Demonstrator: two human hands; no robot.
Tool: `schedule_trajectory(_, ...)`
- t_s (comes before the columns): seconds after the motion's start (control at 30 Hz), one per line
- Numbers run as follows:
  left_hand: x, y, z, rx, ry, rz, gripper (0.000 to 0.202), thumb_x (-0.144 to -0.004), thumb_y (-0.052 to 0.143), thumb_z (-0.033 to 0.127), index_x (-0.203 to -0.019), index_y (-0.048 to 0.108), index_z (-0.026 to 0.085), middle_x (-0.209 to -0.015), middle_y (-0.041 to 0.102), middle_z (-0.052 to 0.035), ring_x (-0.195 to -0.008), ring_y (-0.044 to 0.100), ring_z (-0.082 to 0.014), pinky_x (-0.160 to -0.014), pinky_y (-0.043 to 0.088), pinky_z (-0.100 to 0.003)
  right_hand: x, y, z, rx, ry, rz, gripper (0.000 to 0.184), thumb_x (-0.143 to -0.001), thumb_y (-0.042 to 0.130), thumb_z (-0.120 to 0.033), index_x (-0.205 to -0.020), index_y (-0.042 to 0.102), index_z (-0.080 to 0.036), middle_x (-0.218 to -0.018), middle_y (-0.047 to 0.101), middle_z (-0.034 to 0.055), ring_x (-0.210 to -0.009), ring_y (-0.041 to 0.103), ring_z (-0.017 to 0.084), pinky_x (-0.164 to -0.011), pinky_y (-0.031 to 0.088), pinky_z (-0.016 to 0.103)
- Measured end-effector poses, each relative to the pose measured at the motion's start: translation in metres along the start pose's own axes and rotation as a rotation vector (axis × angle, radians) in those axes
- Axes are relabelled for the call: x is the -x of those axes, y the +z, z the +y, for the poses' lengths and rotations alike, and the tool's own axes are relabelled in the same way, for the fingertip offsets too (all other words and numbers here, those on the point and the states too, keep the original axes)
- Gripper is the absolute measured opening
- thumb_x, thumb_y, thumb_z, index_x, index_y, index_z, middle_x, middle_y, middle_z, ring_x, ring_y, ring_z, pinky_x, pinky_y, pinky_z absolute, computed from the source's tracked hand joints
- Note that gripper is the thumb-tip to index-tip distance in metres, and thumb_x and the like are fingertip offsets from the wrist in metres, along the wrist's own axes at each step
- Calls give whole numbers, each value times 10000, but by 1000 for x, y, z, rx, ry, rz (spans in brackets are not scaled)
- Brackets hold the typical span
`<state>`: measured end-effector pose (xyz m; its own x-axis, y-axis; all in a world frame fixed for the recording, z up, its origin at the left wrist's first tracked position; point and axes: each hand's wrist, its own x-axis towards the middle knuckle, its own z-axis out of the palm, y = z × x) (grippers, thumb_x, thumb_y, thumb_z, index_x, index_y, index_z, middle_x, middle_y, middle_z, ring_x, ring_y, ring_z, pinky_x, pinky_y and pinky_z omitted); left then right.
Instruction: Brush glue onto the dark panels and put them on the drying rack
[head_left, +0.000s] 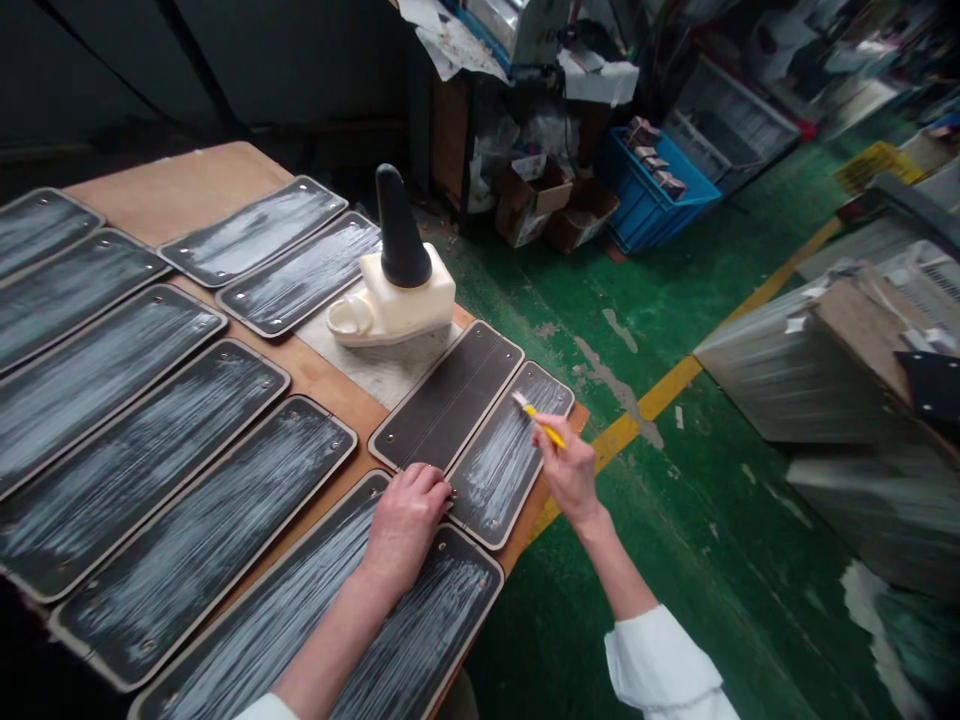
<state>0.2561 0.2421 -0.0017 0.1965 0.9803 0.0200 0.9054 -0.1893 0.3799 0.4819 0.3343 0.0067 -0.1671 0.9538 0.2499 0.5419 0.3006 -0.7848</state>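
Streaked panel (487, 475) under the right hand's (571, 468) brush (553, 432)

The table (217, 170) carries rows of dark, pale-rimmed panels, most streaked white. Beyond it on the floor, a blue crate (637, 222) contains small bundles (654, 165); nearby stands an open cardboard box (517, 215), its contents unclear.

The panel under the brush lies at the table's right edge, its long axis running away from the person and rightward. It is left of the right fingers, which are nearer its far half; the left hand (409, 525) is at its near-left corner. An unstreaked panel (446, 395) lies alongside, to its left.

Behind these, a cream container (409, 305) bears a black cone (403, 235); its contents are hidden.

The left fingers curl downward; whether they grip anything, I cannot tell. The right fingers clasp the yellow-handled brush, bristles apparently touching the panel.
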Motion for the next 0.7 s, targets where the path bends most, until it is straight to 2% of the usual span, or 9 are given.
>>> schedule_trajectory(0.07,1,0,0,9,-8,3,17,-847,614,202,-851,626,213,-941,619,-50,-950,537,-237,-797,447,-376,26,9,-15,91,-122,-170,208,-995,466,-328,-1104,607,-220,-962,682,68,-855,659,206,-793,503,329)
schedule_trajectory(0.13,1,0,0,12,-15,8,20,-844,616,196,-857,622,209,-956,622,-53,-962,536,-243,-803,448,-380,58,15,-31,88,-173,-299,193,-996,462,-267,-1127,595,-216,-972,683,74,-874,652,210,-799,490,325)
schedule_trajectory(0.23,1,1,0,7,-21,11,13,-838,623,194,-839,613,202,-960,624,-58,-966,536,-249,-813,447,-385,94,15,-51,-28,-100,-383,189,-1002,446,-254,-1141,571,-227,-973,674,62,-862,648,200,-777,491,311)
schedule_trajectory(0.3,1,0,0,2,-23,6,13,-838,623,198,-833,612,200,-954,625,-59,-963,536,-250,-814,446,-389,104,11,-56,-124,5,-412,180,-1005,444,-282,-1121,575,-239,-946,668,44,-819,651,187,-743,498,296)
schedule_trajectory(0.43,0,-1,0,4,-13,-8,20,-850,609,208,-833,615,201,-953,624,-58,-956,537,-246,-810,445,-384,91,-3,-44,-359,242,-443,179,-1000,454,-345,-1077,573,-235,-733,629,-13,-640,636,155,-612,501,260)
schedule_trajectory(0.53,-1,0,-1,15,-2,-11,38,-862,593,213,-835,618,203,-957,623,-58,-948,540,-241,-804,443,-376,68,-15,-24,-429,337,-330,192,-993,462,-379,-1037,559,-219,-661,604,-25,-574,628,158,-531,488,251)
schedule_trajectory(0.6,-1,0,-1,15,0,-16,49,-868,584,217,-835,618,202,-954,621,-58,-943,541,-240,-802,441,-374,50,-24,-10,-369,325,-204,197,-987,472,-388,-1030,558,-216,-669,606,-23,-572,631,159,-529,492,255)
schedule_trajectory(0.7,-2,1,-1,7,-1,-29,65,-873,577,223,-823,611,198,-951,617,-56,-941,539,-239,-804,437,-372,20,-35,10,-198,212,-6,204,-974,499,-392,-1036,579,-216,-708,615,-17,-605,639,159,-580,510,266)
